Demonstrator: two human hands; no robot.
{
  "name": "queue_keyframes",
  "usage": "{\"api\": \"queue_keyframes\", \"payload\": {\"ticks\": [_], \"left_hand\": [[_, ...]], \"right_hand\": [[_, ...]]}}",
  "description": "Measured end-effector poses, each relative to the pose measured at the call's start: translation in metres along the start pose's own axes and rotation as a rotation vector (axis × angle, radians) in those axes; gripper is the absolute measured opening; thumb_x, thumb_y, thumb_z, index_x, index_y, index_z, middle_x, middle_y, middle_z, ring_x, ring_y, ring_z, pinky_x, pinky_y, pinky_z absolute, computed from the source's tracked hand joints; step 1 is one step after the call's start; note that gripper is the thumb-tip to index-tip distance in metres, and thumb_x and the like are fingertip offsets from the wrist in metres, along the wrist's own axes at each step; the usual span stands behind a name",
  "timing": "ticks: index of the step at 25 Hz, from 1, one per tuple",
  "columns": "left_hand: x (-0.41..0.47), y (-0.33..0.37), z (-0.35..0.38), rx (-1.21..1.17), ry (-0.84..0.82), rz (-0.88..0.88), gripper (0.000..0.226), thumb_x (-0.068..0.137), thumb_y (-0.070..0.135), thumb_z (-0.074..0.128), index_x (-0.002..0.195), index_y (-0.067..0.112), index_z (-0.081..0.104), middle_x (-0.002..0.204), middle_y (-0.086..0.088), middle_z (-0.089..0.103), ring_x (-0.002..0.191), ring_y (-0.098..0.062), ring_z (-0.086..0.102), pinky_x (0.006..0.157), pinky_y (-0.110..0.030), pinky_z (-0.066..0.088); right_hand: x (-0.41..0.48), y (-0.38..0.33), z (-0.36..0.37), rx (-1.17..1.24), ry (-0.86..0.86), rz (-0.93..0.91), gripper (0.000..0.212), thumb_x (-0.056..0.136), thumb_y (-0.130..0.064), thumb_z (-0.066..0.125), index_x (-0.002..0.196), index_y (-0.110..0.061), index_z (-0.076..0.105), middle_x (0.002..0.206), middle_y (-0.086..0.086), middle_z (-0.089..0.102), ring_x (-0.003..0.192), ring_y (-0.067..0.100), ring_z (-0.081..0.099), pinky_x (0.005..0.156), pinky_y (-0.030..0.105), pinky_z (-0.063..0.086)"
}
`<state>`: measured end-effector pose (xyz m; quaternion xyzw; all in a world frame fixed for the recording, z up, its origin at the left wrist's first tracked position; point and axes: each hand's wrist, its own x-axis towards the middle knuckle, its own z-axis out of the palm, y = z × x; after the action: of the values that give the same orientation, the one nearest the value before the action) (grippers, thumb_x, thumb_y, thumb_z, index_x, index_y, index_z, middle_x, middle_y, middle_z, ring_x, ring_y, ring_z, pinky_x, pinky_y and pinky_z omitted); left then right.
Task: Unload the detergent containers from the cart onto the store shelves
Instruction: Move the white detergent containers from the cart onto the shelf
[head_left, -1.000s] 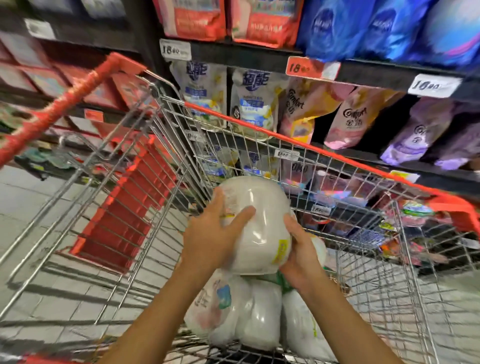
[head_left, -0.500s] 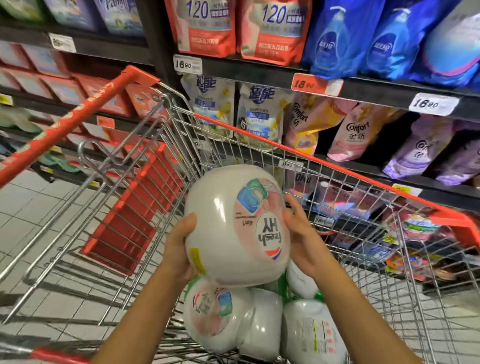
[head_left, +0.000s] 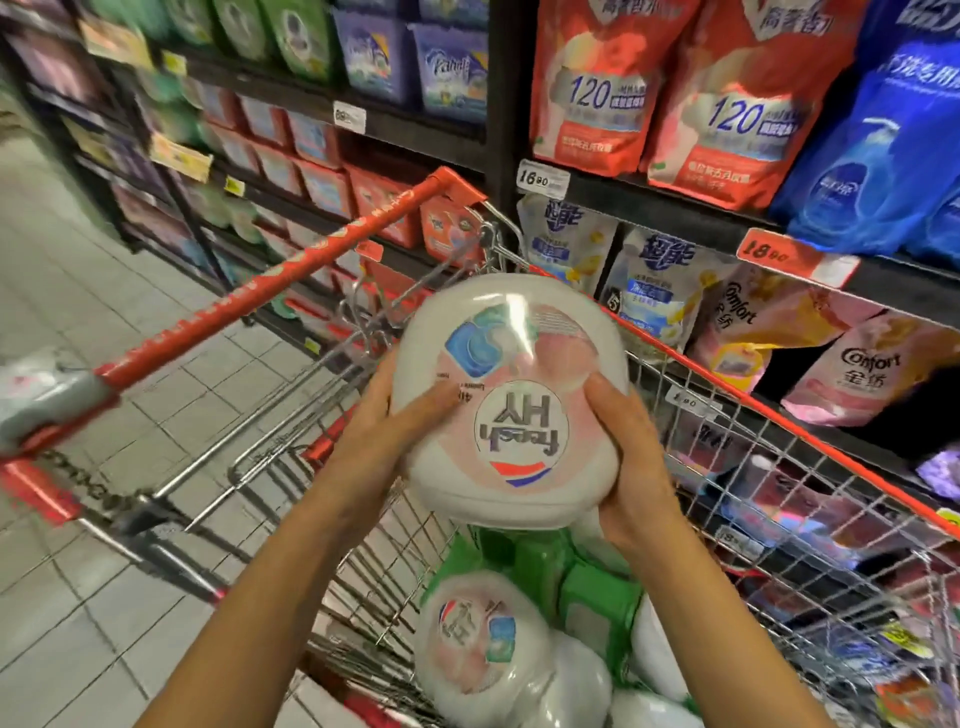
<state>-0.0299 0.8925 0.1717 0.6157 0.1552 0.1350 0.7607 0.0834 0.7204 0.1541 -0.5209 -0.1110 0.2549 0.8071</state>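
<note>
A white, rounded detergent container (head_left: 511, 400) with a pink label reading upside down is up above the wire cart (head_left: 779, 499). My left hand (head_left: 387, 415) grips its left side, thumb across the lid. On its right side my right hand (head_left: 623, 457) grips it too. Down in the cart basket lie more white containers (head_left: 483, 644) and green-lidded ones (head_left: 587, 582).
Shelves of detergent pouches (head_left: 675, 93) and boxes (head_left: 322, 182) rise ahead and to the right, with price tags (head_left: 543, 179) on their edges. The cart's red handle (head_left: 270, 296) crosses the left of the view. Grey tiled floor (head_left: 104, 571) lies to the left.
Both hands have lifted the container out of the cart basket and up toward the shelves, turning its lid to face me. The view has swung upward and left.
</note>
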Motion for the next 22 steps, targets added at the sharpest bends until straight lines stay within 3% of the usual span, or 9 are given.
{"api": "queue_keyframes", "payload": {"ticks": [2, 5, 11, 14, 18, 22], "left_hand": [[-0.014, 0.018, -0.022, -0.061, 0.104, 0.096, 0.079, 0.067, 0.038, 0.076, 0.138, 0.023, 0.045, 0.106, -0.004, 0.074, 0.082, -0.021, 0.074, 0.059, -0.027, 0.058], [-0.035, 0.055, -0.07, -0.067, 0.18, 0.228, 0.074, 0.066, 0.044, 0.075, 0.134, 0.026, 0.051, 0.115, -0.004, 0.072, 0.095, -0.022, 0.072, 0.067, -0.028, 0.058], [-0.077, 0.135, -0.19, -0.046, 0.152, 0.397, 0.097, 0.046, 0.051, 0.09, 0.129, 0.025, 0.049, 0.109, -0.001, 0.074, 0.093, -0.021, 0.073, 0.067, -0.027, 0.058], [-0.086, 0.165, -0.25, -0.038, 0.152, 0.436, 0.09, 0.053, 0.039, 0.087, 0.133, 0.02, 0.05, 0.115, -0.009, 0.071, 0.1, -0.03, 0.07, 0.069, -0.034, 0.059], [-0.079, 0.182, -0.313, -0.097, 0.147, 0.497, 0.069, 0.063, 0.032, 0.077, 0.128, 0.016, 0.057, 0.117, -0.016, 0.069, 0.103, -0.037, 0.068, 0.08, -0.048, 0.058], [-0.042, 0.187, -0.361, -0.152, 0.107, 0.482, 0.067, 0.064, 0.032, 0.078, 0.126, 0.017, 0.058, 0.118, -0.018, 0.068, 0.104, -0.04, 0.067, 0.081, -0.05, 0.057]], "right_hand": [[0.004, -0.001, 0.039, -0.019, -0.097, -0.06, 0.074, 0.068, -0.044, 0.076, 0.133, -0.017, 0.053, 0.123, 0.018, 0.064, 0.112, 0.038, 0.062, 0.094, 0.054, 0.051], [0.004, 0.0, 0.103, -0.011, -0.22, -0.135, 0.077, 0.065, -0.048, 0.08, 0.131, -0.019, 0.054, 0.123, 0.016, 0.065, 0.111, 0.036, 0.063, 0.093, 0.053, 0.051], [-0.004, 0.004, 0.252, 0.0, -0.357, -0.281, 0.066, 0.076, -0.035, 0.069, 0.134, -0.009, 0.051, 0.118, 0.018, 0.067, 0.105, 0.033, 0.067, 0.086, 0.044, 0.057], [-0.001, 0.012, 0.319, -0.086, -0.437, -0.316, 0.063, 0.078, -0.032, 0.067, 0.135, -0.014, 0.049, 0.126, 0.019, 0.062, 0.114, 0.037, 0.061, 0.094, 0.048, 0.052], [0.019, 0.014, 0.382, -0.231, -0.523, -0.288, 0.08, 0.066, -0.035, 0.071, 0.137, -0.01, 0.045, 0.128, 0.021, 0.06, 0.116, 0.042, 0.058, 0.096, 0.054, 0.048], [0.059, 0.023, 0.415, -0.298, -0.541, -0.246, 0.08, 0.063, -0.034, 0.074, 0.135, -0.016, 0.046, 0.123, 0.014, 0.065, 0.105, 0.032, 0.067, 0.075, 0.039, 0.058]]}}
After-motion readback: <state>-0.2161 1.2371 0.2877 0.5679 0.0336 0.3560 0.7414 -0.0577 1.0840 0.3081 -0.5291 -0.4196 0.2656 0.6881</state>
